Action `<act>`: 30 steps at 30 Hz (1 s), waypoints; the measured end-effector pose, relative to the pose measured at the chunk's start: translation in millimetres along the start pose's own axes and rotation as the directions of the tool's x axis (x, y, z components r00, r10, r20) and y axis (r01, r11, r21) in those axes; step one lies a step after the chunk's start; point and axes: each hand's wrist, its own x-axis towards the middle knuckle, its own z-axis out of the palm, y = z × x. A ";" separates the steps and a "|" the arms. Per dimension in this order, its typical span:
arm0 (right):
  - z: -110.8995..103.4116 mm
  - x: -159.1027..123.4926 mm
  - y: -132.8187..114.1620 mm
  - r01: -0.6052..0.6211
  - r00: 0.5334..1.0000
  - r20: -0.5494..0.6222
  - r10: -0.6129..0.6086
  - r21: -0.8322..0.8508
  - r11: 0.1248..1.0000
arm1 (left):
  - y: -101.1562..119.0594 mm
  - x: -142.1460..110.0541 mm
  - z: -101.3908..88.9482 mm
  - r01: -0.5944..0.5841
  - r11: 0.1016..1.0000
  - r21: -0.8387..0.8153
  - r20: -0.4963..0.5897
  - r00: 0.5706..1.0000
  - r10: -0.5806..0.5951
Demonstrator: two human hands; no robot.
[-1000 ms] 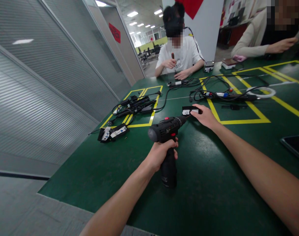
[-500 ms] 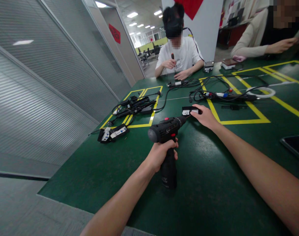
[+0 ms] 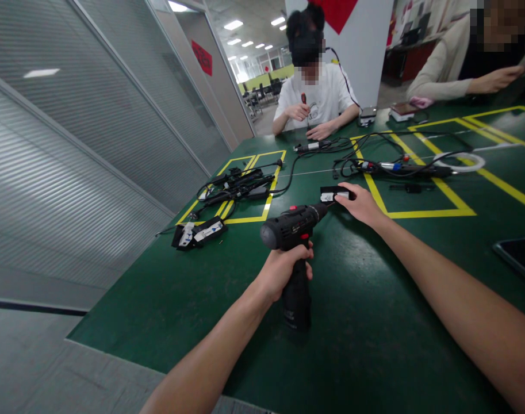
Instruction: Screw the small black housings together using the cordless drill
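Note:
My left hand [image 3: 283, 269] is wrapped round the handle of a black cordless drill [image 3: 293, 225] with red buttons. The drill points away to the right, its thin bit reaching the near side of a small black block with a white label [image 3: 328, 197]. Whether the bit touches the block or a screw in it, I cannot tell. My right hand [image 3: 360, 204] grips the right end of this block between thumb and fingers, close above the green table [image 3: 352, 322]. Part of the block is hidden behind the fingers.
Black power adapters and cables [image 3: 240, 187] lie in a heap at the left, by two black pieces with white labels [image 3: 202, 233]. Corded tools [image 3: 391, 168] and a white coil [image 3: 464, 162] are at the right. Opposite sits a person [image 3: 316, 92] holding a screwdriver [image 3: 304, 103]. A phone [image 3: 518, 256] lies at right.

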 end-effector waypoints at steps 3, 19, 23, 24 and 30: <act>-0.3 -0.6 -1.0 -0.001 1.000 0.003 0.001 -0.003 1.000 | -0.5 0.0 0.1 0.001 1.000 -0.005 -0.002 1.000 -0.001; -0.5 -0.6 -4.0 -0.004 1.000 -0.004 0.004 0.002 1.000 | 1.6 -2.4 2.6 -0.023 0.998 0.063 -0.012 1.000 0.024; 0.9 -0.7 -2.9 -0.006 1.000 -0.019 0.006 0.002 1.000 | 5.3 -5.4 2.9 -0.059 0.991 0.121 -0.027 0.998 0.062; 1.2 -0.7 -2.7 -0.005 1.000 -0.023 0.005 -0.003 1.000 | 6.6 -6.0 2.4 -0.077 0.986 0.147 -0.030 0.996 0.082; 2.7 -1.1 -2.4 -0.003 1.000 -0.025 0.002 -0.039 0.999 | 11.7 -7.9 -6.6 -0.192 0.906 0.378 0.011 0.979 0.202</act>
